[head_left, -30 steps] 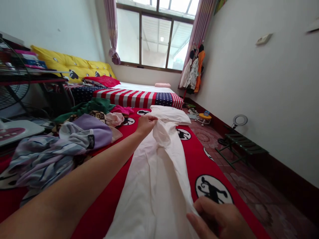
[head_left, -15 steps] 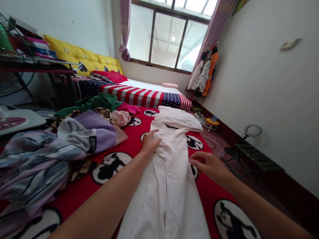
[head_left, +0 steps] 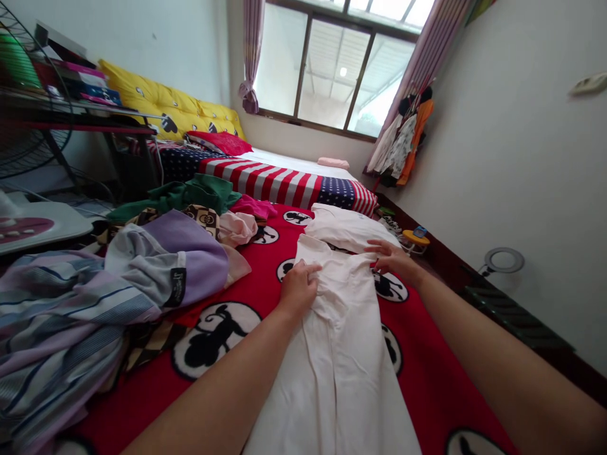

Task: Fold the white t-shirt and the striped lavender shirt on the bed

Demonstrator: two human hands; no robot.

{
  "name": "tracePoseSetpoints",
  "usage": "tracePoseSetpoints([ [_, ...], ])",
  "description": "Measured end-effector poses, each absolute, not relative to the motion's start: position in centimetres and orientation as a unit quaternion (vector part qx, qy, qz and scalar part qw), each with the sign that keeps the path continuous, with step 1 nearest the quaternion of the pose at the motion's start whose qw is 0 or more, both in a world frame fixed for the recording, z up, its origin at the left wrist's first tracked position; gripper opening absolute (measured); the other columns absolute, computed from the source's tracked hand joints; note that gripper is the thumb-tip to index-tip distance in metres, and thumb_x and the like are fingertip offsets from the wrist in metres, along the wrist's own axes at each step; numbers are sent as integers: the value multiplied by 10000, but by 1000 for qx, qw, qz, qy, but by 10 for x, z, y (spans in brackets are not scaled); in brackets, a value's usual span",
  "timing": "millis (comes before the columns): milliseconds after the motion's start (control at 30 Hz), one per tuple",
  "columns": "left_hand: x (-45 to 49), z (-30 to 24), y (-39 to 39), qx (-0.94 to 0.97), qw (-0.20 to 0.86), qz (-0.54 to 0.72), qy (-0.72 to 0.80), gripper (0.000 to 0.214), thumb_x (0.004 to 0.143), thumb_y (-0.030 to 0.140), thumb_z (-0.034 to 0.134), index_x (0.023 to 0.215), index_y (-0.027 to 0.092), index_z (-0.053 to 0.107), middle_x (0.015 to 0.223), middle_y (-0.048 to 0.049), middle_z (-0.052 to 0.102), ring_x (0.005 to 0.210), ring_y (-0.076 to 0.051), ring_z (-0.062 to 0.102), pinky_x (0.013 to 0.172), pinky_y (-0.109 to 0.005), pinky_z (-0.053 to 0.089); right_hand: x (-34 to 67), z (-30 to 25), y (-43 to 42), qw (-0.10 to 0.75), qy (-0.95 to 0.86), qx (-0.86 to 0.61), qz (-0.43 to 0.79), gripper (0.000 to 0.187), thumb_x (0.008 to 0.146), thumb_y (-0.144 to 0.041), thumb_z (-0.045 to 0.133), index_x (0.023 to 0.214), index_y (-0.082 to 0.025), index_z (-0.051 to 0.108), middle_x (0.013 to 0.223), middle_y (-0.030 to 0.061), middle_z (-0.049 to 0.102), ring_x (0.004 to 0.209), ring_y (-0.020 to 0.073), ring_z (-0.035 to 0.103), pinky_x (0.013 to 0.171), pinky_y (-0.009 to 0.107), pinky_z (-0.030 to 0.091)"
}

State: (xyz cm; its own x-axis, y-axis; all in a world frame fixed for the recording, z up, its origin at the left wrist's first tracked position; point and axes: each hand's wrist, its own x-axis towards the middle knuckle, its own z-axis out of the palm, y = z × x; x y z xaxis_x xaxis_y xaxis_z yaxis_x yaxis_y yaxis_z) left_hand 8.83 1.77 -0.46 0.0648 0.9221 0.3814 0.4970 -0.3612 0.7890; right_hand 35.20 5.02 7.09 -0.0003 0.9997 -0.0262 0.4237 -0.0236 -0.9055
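Observation:
A long white garment (head_left: 339, 354) lies stretched out on a red blanket (head_left: 417, 379) printed with black-and-white monkey roundels. My left hand (head_left: 300, 287) rests on the garment's far left part, fingers spread and pressing flat. My right hand (head_left: 391, 256) reaches to the garment's far right corner, fingers stretched out and touching the cloth edge. Just beyond lies a second folded white cloth (head_left: 348, 229).
A heap of clothes lies at the left: a purple and grey top (head_left: 175, 259), striped cloth (head_left: 57, 316), green cloth (head_left: 190, 193). Behind it stand a bed with a flag cover (head_left: 279, 177), a yellow headboard (head_left: 156, 114) and a fan (head_left: 23, 133). A ring light (head_left: 505, 260) and dark rack (head_left: 516, 316) stand by the right wall.
My right hand moved from the near hem of the garment forward to its far right corner. My left hand let go of the bunched cloth and now lies flat on it.

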Motion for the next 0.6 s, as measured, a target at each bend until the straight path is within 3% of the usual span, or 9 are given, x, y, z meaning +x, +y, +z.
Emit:
tracePoseSetpoints([
  [100, 89, -2, 17, 691, 225, 437, 529, 415, 742, 63, 571, 1109, 202, 707, 1205, -97, 632, 1149, -233, 584, 1015, -312, 427, 362, 78, 61, 292, -598, -645, 376, 521, 539, -65, 588, 1049, -158, 639, 854, 39, 690, 563, 96, 573, 459, 181, 450],
  [200, 90, -2, 16, 691, 215, 424, 544, 493, 749, 76, 580, 1220, 203, 646, 1346, -117, 537, 1201, -254, 548, 1023, -316, 422, 375, 82, 68, 268, -586, -680, 351, 254, 542, -77, 598, 780, -124, 674, 602, 12, 624, 500, 89, 530, 474, 186, 444],
  [300, 91, -2, 15, 705, 200, 401, 549, 537, 764, 100, 573, 1287, 221, 592, 1392, -109, 494, 1180, -264, 562, 996, -331, 448, 383, 77, 69, 283, -590, -692, 304, 142, 581, -122, 603, 709, -126, 667, 560, 14, 606, 485, 99, 524, 487, 211, 446],
  [467, 93, 0, 13, 732, 171, 358, 554, 593, 777, 154, 584, 1362, 214, 502, 1439, -116, 431, 1251, -275, 496, 989, -341, 453, 377, 51, 68, 245, -619, -726, 171, 179, 668, -219, 574, 776, -146, 697, 584, 10, 627, 496, 115, 522, 487, 231, 417],
  [600, 93, 2, 12, 738, 169, 349, 553, 599, 780, 160, 594, 1368, 153, 481, 1460, -138, 401, 1329, -268, 405, 1052, -340, 396, 368, 43, 72, 206, -602, -767, 81, 161, 619, -200, 600, 716, -183, 727, 677, 48, 681, 673, 196, 614, 589, 269, 421],
])
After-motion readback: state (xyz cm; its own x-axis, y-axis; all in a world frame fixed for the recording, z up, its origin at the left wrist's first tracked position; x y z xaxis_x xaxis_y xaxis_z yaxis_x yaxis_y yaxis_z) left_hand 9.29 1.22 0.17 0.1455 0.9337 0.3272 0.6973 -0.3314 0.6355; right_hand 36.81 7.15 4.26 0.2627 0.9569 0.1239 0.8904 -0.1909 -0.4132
